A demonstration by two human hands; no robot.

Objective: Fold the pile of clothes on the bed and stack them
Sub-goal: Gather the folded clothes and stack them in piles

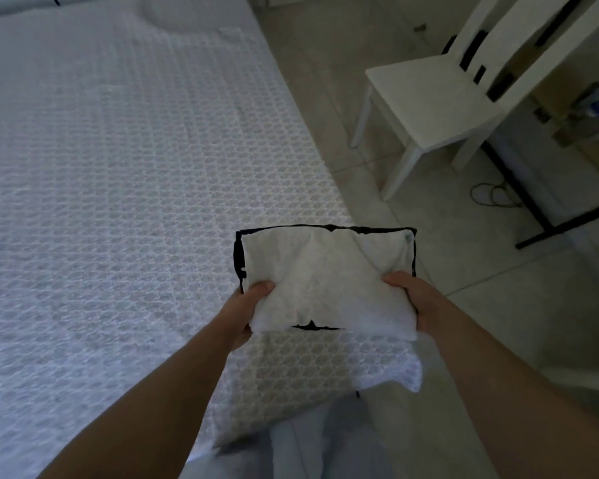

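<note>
our left hand (248,314) and right hand (414,302) gripped the near corners of a folded white garment (325,281), soft, light and floppy, above the bed (118,167).

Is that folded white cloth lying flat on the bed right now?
No: the folded white cloth is held up over the corner of the bed, gripped by the left hand and right hand.

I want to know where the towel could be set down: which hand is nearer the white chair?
Right. The right hand grips the folded towel on the side toward the white chair; the left hand grips the bed-side edge.
</note>
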